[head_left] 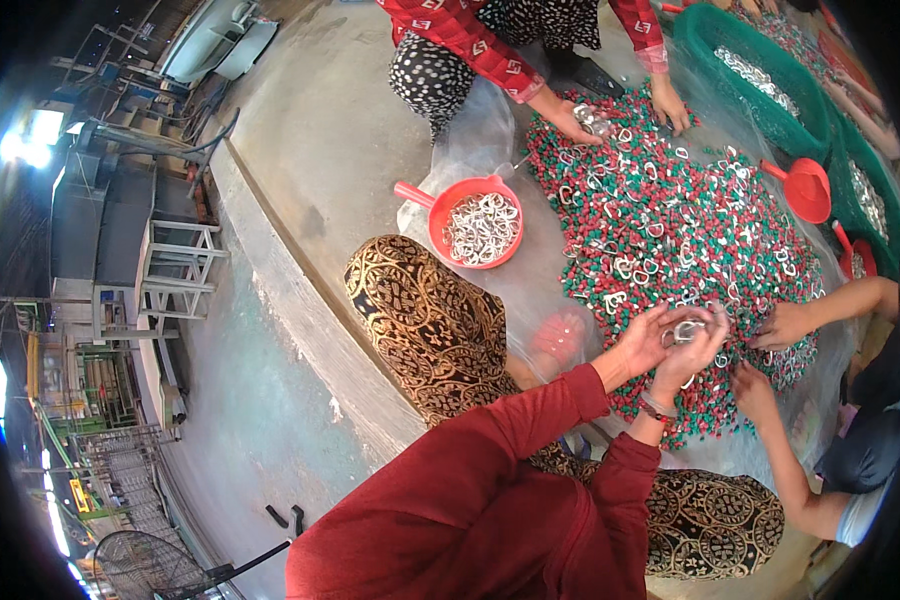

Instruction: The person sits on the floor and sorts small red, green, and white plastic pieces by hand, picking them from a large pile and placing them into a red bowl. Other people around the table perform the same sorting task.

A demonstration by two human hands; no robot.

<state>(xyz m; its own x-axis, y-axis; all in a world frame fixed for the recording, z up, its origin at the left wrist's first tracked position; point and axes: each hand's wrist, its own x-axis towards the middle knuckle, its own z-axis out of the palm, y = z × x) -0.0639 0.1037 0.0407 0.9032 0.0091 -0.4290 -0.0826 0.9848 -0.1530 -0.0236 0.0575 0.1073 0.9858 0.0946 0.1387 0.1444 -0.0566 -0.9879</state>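
My left hand (643,342) and my right hand (698,354) come together, fingers curled, over the near part of a wide pile of small red and green pieces (615,215). Between them they hold a few pale, shiny ring-shaped pieces (684,331); the exact number is hidden by my fingers. More white and silvery rings (618,300) lie scattered through the pile. To the left of the pile, a red long-handled scoop (433,235) is filled with similar rings (481,228).
Across the pile, a person in a red patterned sleeve (480,55) handles rings; another person's hands (785,326) reach in from the right. Green baskets (705,40) and a red scoop (807,190) stand at the far right. Clear plastic sheeting (540,255) lies underneath.
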